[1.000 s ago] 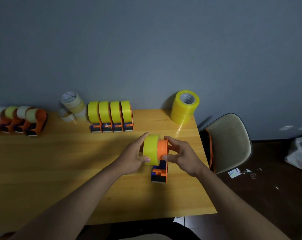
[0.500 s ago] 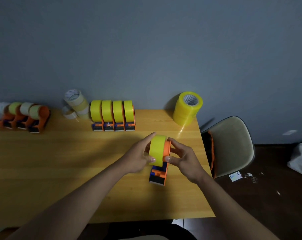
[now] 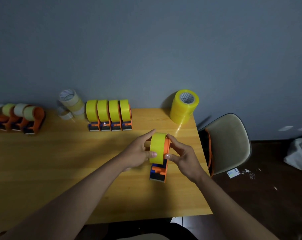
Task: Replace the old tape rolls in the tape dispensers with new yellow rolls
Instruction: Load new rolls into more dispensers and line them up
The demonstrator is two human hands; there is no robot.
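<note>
An orange and blue tape dispenser (image 3: 158, 172) stands near the table's right edge with a new yellow roll (image 3: 157, 148) on its wheel. My left hand (image 3: 138, 153) grips the roll from the left, thumb on its front face. My right hand (image 3: 181, 156) holds the dispenser's orange side from the right, thumb at the roll's edge. A row of several dispensers with yellow rolls (image 3: 109, 115) stands at the back. Several dispensers with pale old rolls (image 3: 20, 118) stand at the far left. A stack of new yellow rolls (image 3: 184, 106) sits at the back right corner.
Removed pale old rolls (image 3: 71, 103) are piled by the wall left of the yellow row. The wooden table (image 3: 60, 167) ends just right of my hands. A beige chair (image 3: 229, 142) stands beside that edge; cloth (image 3: 299, 153) and paper scraps lie on the dark floor.
The view has shifted slightly. Both hands stay on the roll and dispenser, and the dispenser has turned a little, its base now angled towards me.
</note>
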